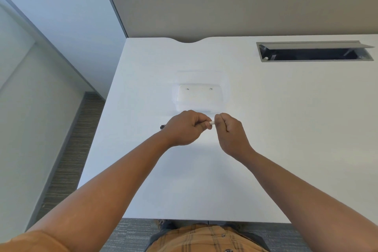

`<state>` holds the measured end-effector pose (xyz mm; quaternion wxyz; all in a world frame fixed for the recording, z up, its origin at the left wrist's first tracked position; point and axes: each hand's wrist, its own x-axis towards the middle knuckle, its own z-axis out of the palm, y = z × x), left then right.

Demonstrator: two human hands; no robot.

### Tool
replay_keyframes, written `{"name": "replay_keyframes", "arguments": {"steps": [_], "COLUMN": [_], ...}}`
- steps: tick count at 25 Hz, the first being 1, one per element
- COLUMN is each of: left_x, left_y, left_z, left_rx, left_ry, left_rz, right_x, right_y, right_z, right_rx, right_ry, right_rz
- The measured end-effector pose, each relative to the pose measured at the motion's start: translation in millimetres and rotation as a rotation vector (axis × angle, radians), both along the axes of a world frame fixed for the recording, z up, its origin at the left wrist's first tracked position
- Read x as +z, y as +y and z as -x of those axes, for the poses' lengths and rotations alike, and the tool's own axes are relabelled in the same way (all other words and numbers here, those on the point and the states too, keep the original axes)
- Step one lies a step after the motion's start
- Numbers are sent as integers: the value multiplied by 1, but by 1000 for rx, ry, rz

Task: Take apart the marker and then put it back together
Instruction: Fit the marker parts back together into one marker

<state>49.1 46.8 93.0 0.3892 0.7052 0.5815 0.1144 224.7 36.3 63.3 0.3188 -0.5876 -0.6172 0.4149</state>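
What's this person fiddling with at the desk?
A person holds a marker above a white desk. The left hand is wrapped around its body; the right hand pinches at its white end. A dark tip pokes out past the left hand. A clear tray sits just beyond.

Single head-worn wide view, forward and down over near table [266, 129].

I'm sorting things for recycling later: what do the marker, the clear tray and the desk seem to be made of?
Marker: likely plastic; the short white piece showing between the left hand and right hand looks smooth and matte.
Tray: seemingly clear plastic, see-through with faint glossy edges.
Desk: probably laminate, an even white matte surface; its core is not visible.
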Motion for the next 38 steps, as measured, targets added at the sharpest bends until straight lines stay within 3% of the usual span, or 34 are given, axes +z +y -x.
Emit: {"name": "replay_keyframes", "arguments": {"steps": [2,3,4,8,10,11,13,15,17,22,26,30,35,38], "left_x": [2,2,1,-3,0,0,0,-2,-9,-11,-4,-9,-26,-39], "left_y": [-1,-2,-3,1,1,1,-1,-3,-7,-6,-3,1,1,0], "left_z": [-3,-4,-3,5,7,7,3,0,0,1,7,24,49,54], "left_rx": [-70,-90,-93,-2,16,8,-36,-121,-181,-171,-148,-92,124,189], "left_ry": [185,220,227,-59,-200,-202,-36,226,271,171,138,234,-23,-72], "left_rz": [-114,-122,-97,120,193,178,31,-186,-250,-179,-110,-147,-39,-67], "right_x": [8,11,10,-3,-6,-6,-1,7,11,12,8,0,-14,-26], "right_y": [2,4,5,2,2,2,4,3,1,3,10,15,21,24], "right_z": [5,5,3,-6,-12,-12,-6,2,1,-1,-7,-17,-32,-36], "right_rx": [-108,-115,-96,76,182,187,53,-101,-116,-29,31,-37,-101,-71], "right_ry": [283,336,287,-168,-232,-198,37,411,477,198,166,121,173,182], "right_rz": [451,586,596,-27,-216,-209,73,591,807,518,409,360,366,340]}}
